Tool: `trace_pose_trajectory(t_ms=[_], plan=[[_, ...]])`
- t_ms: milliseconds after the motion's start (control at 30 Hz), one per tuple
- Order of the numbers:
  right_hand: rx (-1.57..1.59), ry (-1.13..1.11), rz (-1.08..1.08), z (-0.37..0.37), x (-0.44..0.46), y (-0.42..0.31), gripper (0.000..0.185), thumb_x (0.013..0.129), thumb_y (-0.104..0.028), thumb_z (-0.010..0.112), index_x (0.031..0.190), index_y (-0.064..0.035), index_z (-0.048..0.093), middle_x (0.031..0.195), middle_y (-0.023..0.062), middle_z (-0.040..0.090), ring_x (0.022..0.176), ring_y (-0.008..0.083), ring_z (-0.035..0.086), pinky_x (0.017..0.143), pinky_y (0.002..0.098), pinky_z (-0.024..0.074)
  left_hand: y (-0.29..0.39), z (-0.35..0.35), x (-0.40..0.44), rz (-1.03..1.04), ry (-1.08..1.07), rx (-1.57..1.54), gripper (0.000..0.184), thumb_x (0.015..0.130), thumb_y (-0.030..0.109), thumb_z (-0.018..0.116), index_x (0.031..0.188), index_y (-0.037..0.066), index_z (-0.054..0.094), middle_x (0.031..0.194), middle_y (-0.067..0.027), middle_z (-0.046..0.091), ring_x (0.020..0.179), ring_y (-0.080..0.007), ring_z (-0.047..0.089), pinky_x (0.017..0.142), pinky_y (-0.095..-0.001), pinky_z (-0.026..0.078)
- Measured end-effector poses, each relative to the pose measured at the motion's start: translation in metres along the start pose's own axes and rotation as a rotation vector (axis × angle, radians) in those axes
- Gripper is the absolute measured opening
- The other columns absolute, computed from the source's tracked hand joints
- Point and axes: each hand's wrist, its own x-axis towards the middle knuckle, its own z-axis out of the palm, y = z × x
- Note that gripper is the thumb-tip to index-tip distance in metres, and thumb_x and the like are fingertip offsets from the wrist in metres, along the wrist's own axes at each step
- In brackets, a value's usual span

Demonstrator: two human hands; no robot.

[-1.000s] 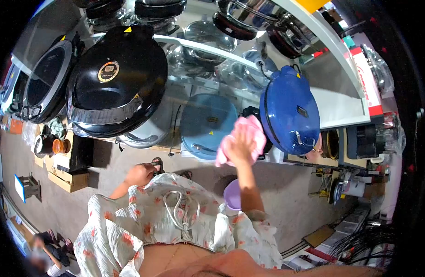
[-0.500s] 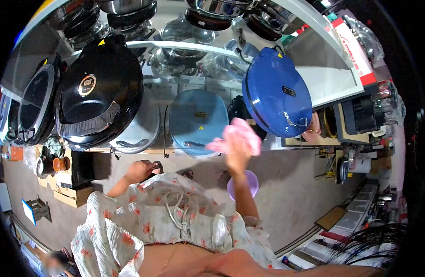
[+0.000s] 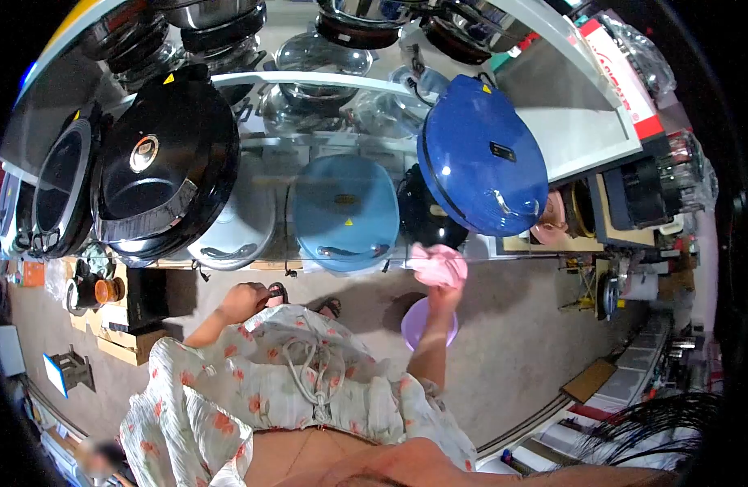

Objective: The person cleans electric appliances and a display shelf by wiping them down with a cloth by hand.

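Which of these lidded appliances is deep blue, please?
The blue appliance beyond and right of the pink cloth; those to its left are pale blue, silver or black.

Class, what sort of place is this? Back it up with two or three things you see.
Probably a kitchenware shop: a round, glossy blue lidded appliance and a large, glossy black lidded appliance are displayed together, with what look like stacked shiny metal pots beyond.

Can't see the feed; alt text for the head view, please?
The right hand holds a crumpled pink cloth near a glossy blue appliance and a light-blue appliance on display. The left hand holds nothing visible; a purple tub stands on the floor partly behind the right forearm.
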Motion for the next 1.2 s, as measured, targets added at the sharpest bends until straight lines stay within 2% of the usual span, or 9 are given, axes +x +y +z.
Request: trace_pose_trajectory(t_ms=[100,200,400,700,933,1100,1133,1167,1200], plan=[[-0.035,-0.268,-0.085,0.047,0.025,0.051,0.065,0.085,-0.042,0.057,0.138,-0.0072,0.038,0.139,0.0131,0.043,0.127,0.0307,0.043,0.102,0.0486,0.0414,0.011,-0.012,-0.002,-0.027,0.028,-0.035,0.026,0.081,0.019,0.058,0.106,0.013,0.065,0.088,-0.0104,0.064,0.082,-0.0309,0.063,0.071,-0.0430,0.050],[1.105,-0.206,0.503,0.164,0.037,0.036,0.066,0.087,-0.042,0.056,0.140,-0.0083,0.035,0.143,0.0136,0.038,0.131,0.0333,0.036,0.105,0.0548,0.0355,0.006,-0.001,-0.013,-0.117,0.021,-0.041,0.025,0.081,0.018,0.058,0.104,0.013,0.066,0.091,-0.0099,0.066,0.085,-0.0306,0.063,0.072,-0.0419,0.051],[1.137,-0.376,1.170,0.298,-0.054,0.060,0.064,0.085,-0.043,0.059,0.136,-0.0087,0.041,0.137,0.0093,0.046,0.125,0.0315,0.044,0.107,0.0525,0.0321,-0.001,0.010,-0.047,-0.294,0.037,-0.093,0.020,0.084,0.021,0.058,0.099,0.012,0.068,0.096,-0.0091,0.067,0.086,-0.0298,0.064,0.075,-0.0406,0.051],[0.966,-0.010,0.578,0.117,0.006,0.045,0.056,0.088,-0.038,0.055,0.131,-0.0036,0.047,0.128,0.0136,0.053,0.121,0.0261,0.049,0.104,0.0476,0.0386,-0.010,0.001,-0.056,-0.328,0.120,-0.170,0.019,0.081,0.016,0.060,0.096,0.007,0.068,0.094,-0.0132,0.067,0.084,-0.0319,0.064,0.075,-0.0404,0.051],[1.244,-0.513,1.202,0.288,-0.078,0.088,0.059,0.090,-0.045,0.052,0.132,-0.0045,0.044,0.129,0.0118,0.053,0.112,0.0248,0.055,0.095,0.0465,0.0464,-0.011,-0.008,-0.040,-0.281,0.038,-0.145,0.019,0.081,0.015,0.060,0.096,0.007,0.068,0.095,-0.0131,0.067,0.086,-0.0327,0.063,0.077,-0.0415,0.051],[0.614,-0.224,0.392,0.168,-0.013,0.094,0.049,0.092,-0.030,0.051,0.131,-0.0006,0.046,0.128,0.0150,0.053,0.121,0.0282,0.049,0.105,0.0471,0.0385,-0.007,-0.017,-0.024,-0.310,0.024,-0.125,0.019,0.081,0.014,0.059,0.096,0.008,0.068,0.094,-0.0126,0.067,0.087,-0.0328,0.063,0.077,-0.0421,0.051],[1.087,-0.455,0.373,0.130,0.023,0.062,0.051,0.094,-0.032,0.045,0.134,-0.0006,0.041,0.135,0.0192,0.046,0.126,0.0304,0.044,0.108,0.0491,0.0343,-0.010,-0.013,-0.026,-0.302,0.024,-0.131,0.018,0.081,0.014,0.059,0.096,0.008,0.068,0.094,-0.0127,0.067,0.087,-0.0328,0.063,0.077,-0.0421,0.051],[0.675,-0.100,0.290,0.096,0.035,0.065,0.056,0.095,-0.035,0.041,0.139,-0.0013,0.034,0.142,0.0193,0.037,0.131,0.0328,0.036,0.110,0.0510,0.0299,-0.008,-0.014,-0.024,-0.286,0.003,-0.092,0.019,0.081,0.015,0.059,0.096,0.008,0.068,0.094,-0.0127,0.067,0.087,-0.0327,0.063,0.078,-0.0421,0.051],[1.023,0.005,0.272,0.019,0.065,0.114,0.059,0.095,-0.036,0.042,0.141,-0.0024,0.029,0.146,0.0180,0.031,0.135,0.0342,0.030,0.111,0.0525,0.0261,-0.007,-0.016,-0.022,-0.288,-0.005,-0.098,0.019,0.081,0.016,0.059,0.096,0.008,0.068,0.094,-0.0126,0.067,0.087,-0.0326,0.063,0.078,-0.0419,0.051]])
